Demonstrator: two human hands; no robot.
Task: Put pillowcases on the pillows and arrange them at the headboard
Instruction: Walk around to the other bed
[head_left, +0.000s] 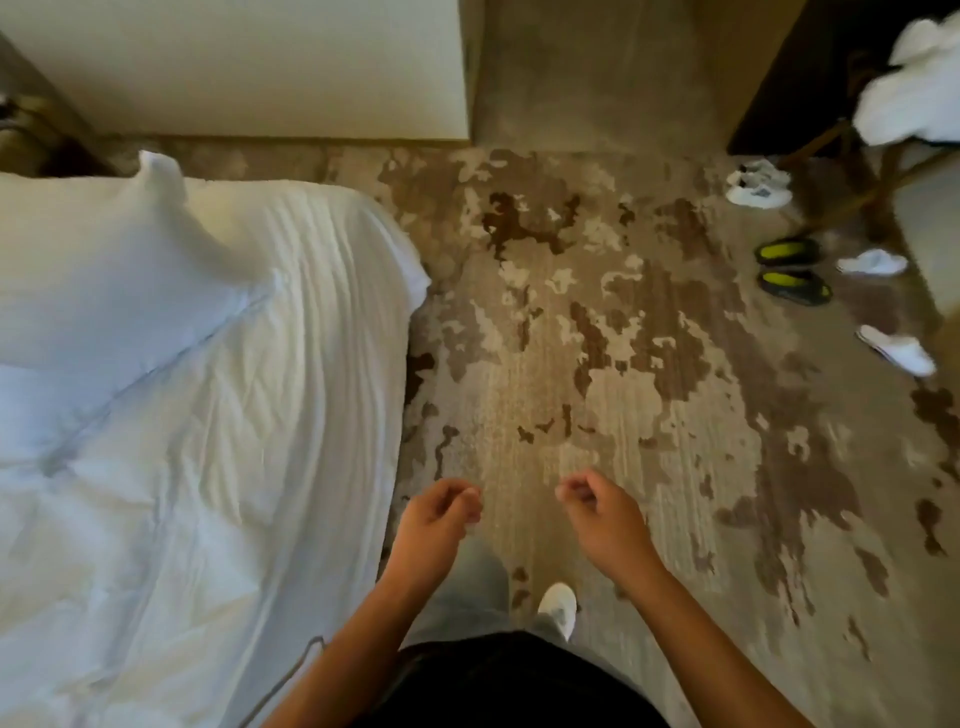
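Far left of my fingers, up the bed, I see one pillow lying white and plump; whether it wears its case I cannot tell. No headboard shows, so arranging looks undone. My left hand and right hand hang over the carpet, fingers loosely curled, holding nothing. Well right of them, a white heap sits on a chair, possibly more bedding to fetch.
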